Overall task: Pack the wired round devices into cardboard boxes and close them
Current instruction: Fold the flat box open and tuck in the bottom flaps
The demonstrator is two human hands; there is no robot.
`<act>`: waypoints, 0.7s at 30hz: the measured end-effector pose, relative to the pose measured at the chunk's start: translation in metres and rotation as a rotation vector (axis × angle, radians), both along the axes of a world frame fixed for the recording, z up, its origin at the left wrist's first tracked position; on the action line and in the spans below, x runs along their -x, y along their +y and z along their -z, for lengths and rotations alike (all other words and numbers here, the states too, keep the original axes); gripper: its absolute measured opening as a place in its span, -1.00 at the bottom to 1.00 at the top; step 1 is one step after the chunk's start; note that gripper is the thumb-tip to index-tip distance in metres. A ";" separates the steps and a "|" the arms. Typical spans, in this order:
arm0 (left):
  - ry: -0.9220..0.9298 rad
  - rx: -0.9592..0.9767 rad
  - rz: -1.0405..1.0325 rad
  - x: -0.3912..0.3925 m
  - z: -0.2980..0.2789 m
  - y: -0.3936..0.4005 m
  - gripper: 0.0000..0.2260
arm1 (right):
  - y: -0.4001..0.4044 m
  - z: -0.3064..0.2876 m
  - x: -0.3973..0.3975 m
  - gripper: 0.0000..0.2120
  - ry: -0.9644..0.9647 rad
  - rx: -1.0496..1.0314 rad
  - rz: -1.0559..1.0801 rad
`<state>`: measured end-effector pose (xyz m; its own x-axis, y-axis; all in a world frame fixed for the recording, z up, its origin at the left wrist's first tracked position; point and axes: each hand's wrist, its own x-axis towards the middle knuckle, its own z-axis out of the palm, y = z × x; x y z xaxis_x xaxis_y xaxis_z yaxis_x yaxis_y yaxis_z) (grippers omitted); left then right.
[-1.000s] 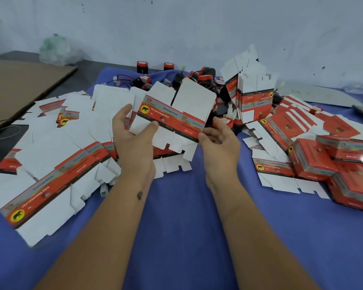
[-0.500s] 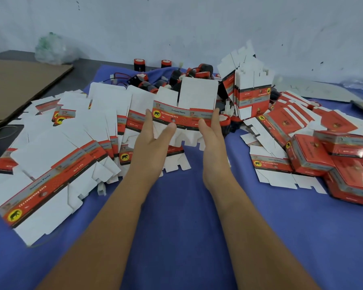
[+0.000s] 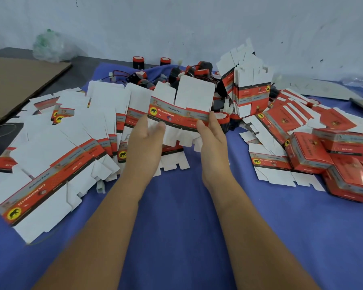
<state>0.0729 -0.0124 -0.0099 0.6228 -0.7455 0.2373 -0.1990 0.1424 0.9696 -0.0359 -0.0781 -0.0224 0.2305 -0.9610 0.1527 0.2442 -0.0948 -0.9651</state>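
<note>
Cardboard, red-printed and still flat, is what both hands are on: the left hand [image 3: 144,141] and right hand [image 3: 213,137] stand a little apart and hold a single unfolded carton blank [image 3: 181,113] up off the blue cloth [image 3: 176,237], one at each end of its printed band. The thumbs lie on the near face; the fingers behind it are hidden, so how tightly it is gripped I cannot tell. Holding it by the two ends, white flaps up, looks like the start of squeezing the blank open into a box shape.

The wired round devices [image 3: 189,72] lie in a black-and-red heap at the far edge of the cloth, directly behind the lifted blank and within easy reach once a box is formed. Two more [image 3: 151,61] stand upright beyond the heap, near the wall.

More flat blanks [image 3: 50,164] are fanned across the left side of the cloth, overlapping, so one can be peeled off at a time. A bundle of blanks [image 3: 252,91] stands on edge to the right of the heap. Finished closed boxes [image 3: 333,160] are piled at the right edge, kept away from the unfolded stock. A brown cardboard sheet [image 3: 19,80] and a crumpled plastic bag [image 3: 50,47] sit at the far left corner.
</note>
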 end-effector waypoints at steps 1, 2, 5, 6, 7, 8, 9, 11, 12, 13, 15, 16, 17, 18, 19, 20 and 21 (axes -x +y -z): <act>-0.060 -0.009 0.014 0.002 0.002 0.001 -0.81 | 0.002 0.001 0.000 -0.53 0.003 0.017 -0.004; -0.084 -0.017 0.039 0.004 0.003 0.001 -0.76 | 0.004 0.001 -0.001 -0.53 0.008 0.026 -0.012; 0.022 -0.032 0.030 0.000 0.006 -0.001 -0.81 | 0.007 0.001 -0.003 -0.52 0.014 0.032 -0.020; 0.120 -0.018 0.013 -0.003 0.004 -0.001 -0.86 | 0.006 0.001 -0.003 -0.51 0.021 0.025 -0.010; 0.226 0.009 0.004 -0.007 0.002 -0.002 -0.86 | 0.006 0.000 -0.003 -0.49 0.030 0.008 -0.005; 0.318 0.038 0.005 -0.009 0.001 -0.002 -0.83 | 0.005 -0.001 -0.003 -0.46 0.041 -0.009 -0.012; 0.380 0.064 0.011 -0.012 0.001 -0.003 -0.80 | 0.005 -0.001 -0.003 -0.41 0.061 -0.015 -0.029; 0.438 0.090 0.009 -0.015 0.002 -0.005 -0.79 | 0.006 0.000 -0.004 -0.23 0.172 0.041 -0.072; 0.458 0.104 0.008 -0.016 0.003 -0.006 -0.80 | 0.007 0.000 -0.005 -0.12 0.246 0.096 -0.090; 0.489 0.122 0.004 -0.017 0.002 -0.006 -0.81 | 0.008 0.001 -0.006 -0.02 0.306 0.152 -0.100; 0.557 0.141 -0.011 -0.019 0.001 -0.007 -0.86 | 0.006 0.003 -0.004 0.06 0.384 0.264 -0.088; 0.574 0.141 -0.020 -0.020 0.000 -0.007 -0.86 | 0.006 0.003 -0.002 0.04 0.402 0.312 -0.067; 0.565 0.144 -0.021 -0.019 0.000 -0.007 -0.86 | 0.007 0.003 0.000 -0.03 0.410 0.352 -0.040; 0.535 0.147 -0.022 -0.019 0.000 -0.007 -0.86 | 0.007 0.001 0.002 -0.12 0.429 0.398 -0.008; 0.494 0.144 -0.024 -0.018 0.000 -0.006 -0.84 | 0.007 -0.001 0.004 -0.23 0.471 0.458 0.035; 0.448 0.136 -0.035 -0.018 0.000 -0.006 -0.80 | 0.007 -0.002 0.006 -0.34 0.521 0.523 0.080; 0.410 0.135 -0.037 -0.018 0.001 -0.006 -0.77 | 0.007 -0.003 0.008 -0.44 0.564 0.581 0.121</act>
<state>0.0914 -0.0179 -0.0104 0.7113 -0.7004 0.0593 0.1911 0.2739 0.9426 -0.0440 -0.0713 -0.0198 0.3211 -0.7877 0.5258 -0.3075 -0.6118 -0.7288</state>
